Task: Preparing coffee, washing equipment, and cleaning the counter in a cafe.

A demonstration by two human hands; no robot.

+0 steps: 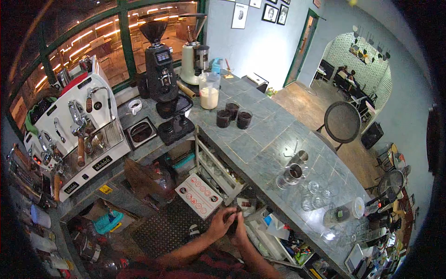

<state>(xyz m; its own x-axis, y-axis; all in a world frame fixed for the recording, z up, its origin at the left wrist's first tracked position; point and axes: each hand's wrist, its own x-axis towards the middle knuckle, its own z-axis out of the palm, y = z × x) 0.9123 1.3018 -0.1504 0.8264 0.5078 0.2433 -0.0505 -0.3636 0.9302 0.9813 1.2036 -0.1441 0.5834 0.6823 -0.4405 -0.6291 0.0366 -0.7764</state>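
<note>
My left hand point(223, 223) and my right hand point(239, 228) are close together, low in the middle of the head view, in front of the counter's open shelves. Something dark shows between them, but whether it is an object or shadow is unclear. Beyond them, three cups of dark liquid point(245, 119) stand grouped on the tiled counter point(258, 139). Behind the cups is a clear plastic pitcher point(209, 96) of cream-coloured contents. Farther right on the counter stands a small vessel with dark contents point(295, 171), beside upturned clear glasses point(313, 197).
A white espresso machine point(101, 139) fills the left, beside a black coffee grinder point(162, 69), a pale grinder point(190, 62) and a white cup point(135, 106). A printed white box point(198, 195) lies below the counter edge. Open drawers point(271, 240) are at lower right. People sit far off.
</note>
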